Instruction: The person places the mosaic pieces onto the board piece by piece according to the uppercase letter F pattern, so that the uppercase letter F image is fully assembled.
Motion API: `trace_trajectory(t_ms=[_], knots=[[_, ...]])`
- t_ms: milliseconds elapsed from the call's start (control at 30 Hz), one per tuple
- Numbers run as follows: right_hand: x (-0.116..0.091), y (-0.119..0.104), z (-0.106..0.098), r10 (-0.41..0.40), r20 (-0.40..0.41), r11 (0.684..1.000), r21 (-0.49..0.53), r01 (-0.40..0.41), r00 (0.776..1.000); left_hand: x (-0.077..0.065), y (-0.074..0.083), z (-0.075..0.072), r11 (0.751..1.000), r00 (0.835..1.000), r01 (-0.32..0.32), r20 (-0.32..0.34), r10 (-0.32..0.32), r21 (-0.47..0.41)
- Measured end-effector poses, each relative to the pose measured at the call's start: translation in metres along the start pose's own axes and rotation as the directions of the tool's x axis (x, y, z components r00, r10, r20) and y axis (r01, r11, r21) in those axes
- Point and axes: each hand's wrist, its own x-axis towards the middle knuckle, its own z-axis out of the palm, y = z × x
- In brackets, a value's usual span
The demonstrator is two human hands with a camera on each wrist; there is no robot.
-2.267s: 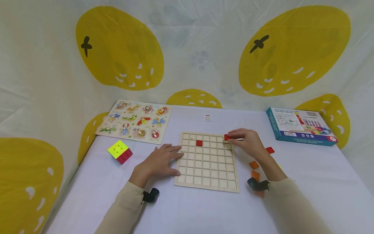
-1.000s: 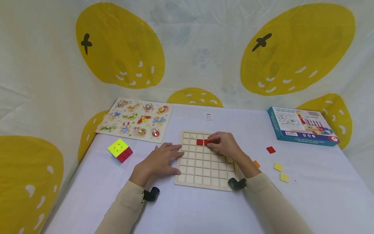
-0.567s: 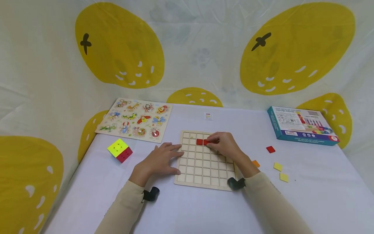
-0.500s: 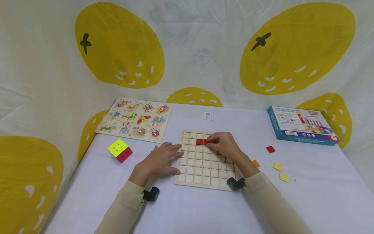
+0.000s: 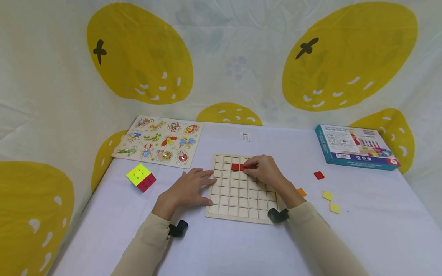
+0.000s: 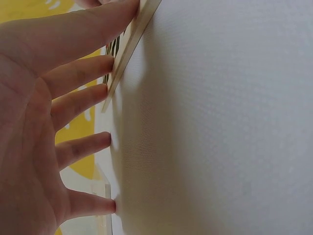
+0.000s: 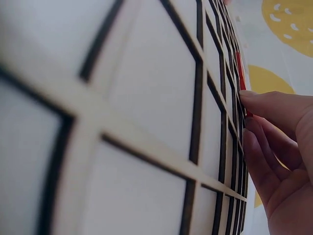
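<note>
board [image 5: 234,201]: some far cells hidden
orange tile [image 5: 301,191]: right of board, partly hidden
left hand [image 5: 188,188]: spread wide, some fingertips on board's left edge
right hand [image 5: 265,169]: pinching red tile [image 5: 242,167] at board's far rows; tile mostly covered, fully seated or not can't tell
other red tile [image 5: 235,167]: in board, beside pinched one
card [image 5: 245,137]: beyond board, print illegible

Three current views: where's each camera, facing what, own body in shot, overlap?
Head: on head, forward and down at pale wooden gridded board; left hand, right hand, beige fabric sleeves show.
Left wrist: on wrist, along white tabletop; left hand shows.
Right wrist: on wrist, low across board; right hand shows.
Head and right wrist share the board and right hand.
</note>
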Motion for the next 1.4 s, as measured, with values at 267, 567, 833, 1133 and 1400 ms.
trace_trajectory(t_ms=[267,567,833,1133,1400], knots=[[0.001,0.001,-0.001,-0.034,0.005,0.999,-0.012,0.034,0.999,0.001,-0.001,0.001,1.0,1.0,0.001,-0.006,-0.001,0.008],[0.001,0.0,0.0,-0.037,0.007,0.999,-0.004,0.037,0.999,0.0,-0.001,0.0,1.0,1.0,-0.002,-0.01,0.002,0.003],[0.0,0.0,-0.001,-0.017,0.009,1.0,0.025,0.017,1.0,0.0,-0.002,0.001,1.0,1.0,-0.005,-0.014,0.005,-0.002],[-0.011,0.0,-0.021,-0.015,-0.033,0.997,0.072,0.017,0.999,0.001,-0.001,0.001,1.0,1.0,-0.003,-0.008,0.003,-0.001],[-0.025,0.015,-0.051,0.085,-0.083,0.996,-0.011,-0.087,0.993,0.001,0.0,0.001,1.0,1.0,0.0,-0.007,0.0,0.0]])
